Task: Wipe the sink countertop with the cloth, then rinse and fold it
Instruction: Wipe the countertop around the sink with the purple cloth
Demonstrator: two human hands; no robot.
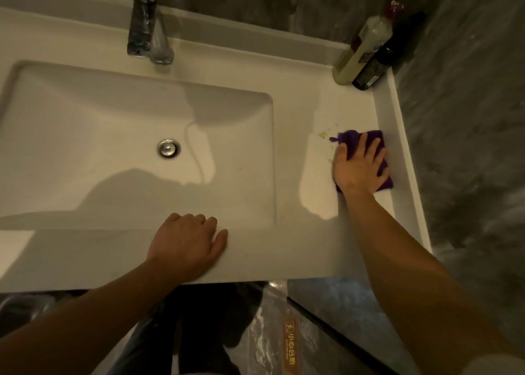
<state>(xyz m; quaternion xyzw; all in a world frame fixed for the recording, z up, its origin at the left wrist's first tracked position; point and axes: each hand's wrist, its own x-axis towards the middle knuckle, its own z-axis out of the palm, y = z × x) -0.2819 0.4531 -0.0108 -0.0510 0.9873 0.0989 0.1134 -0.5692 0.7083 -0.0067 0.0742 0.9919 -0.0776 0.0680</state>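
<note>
A purple cloth (pixel 355 136) lies flat on the white countertop (pixel 301 96) to the right of the sink basin (pixel 113 136). My right hand (pixel 359 167) presses down on the cloth with fingers spread, covering most of it. Greenish smears (pixel 323 134) mark the countertop just left of the cloth. My left hand (pixel 187 244) rests palm down on the front rim of the counter, fingers loosely curled, holding nothing.
A chrome faucet (pixel 146 25) stands behind the basin, and a round metal drain (pixel 168 148) sits in it. A pale bottle (pixel 360 48) and a dark bottle (pixel 380 62) stand in the back right corner. A raised white edge (pixel 397 136) borders the counter on the right against the grey wall.
</note>
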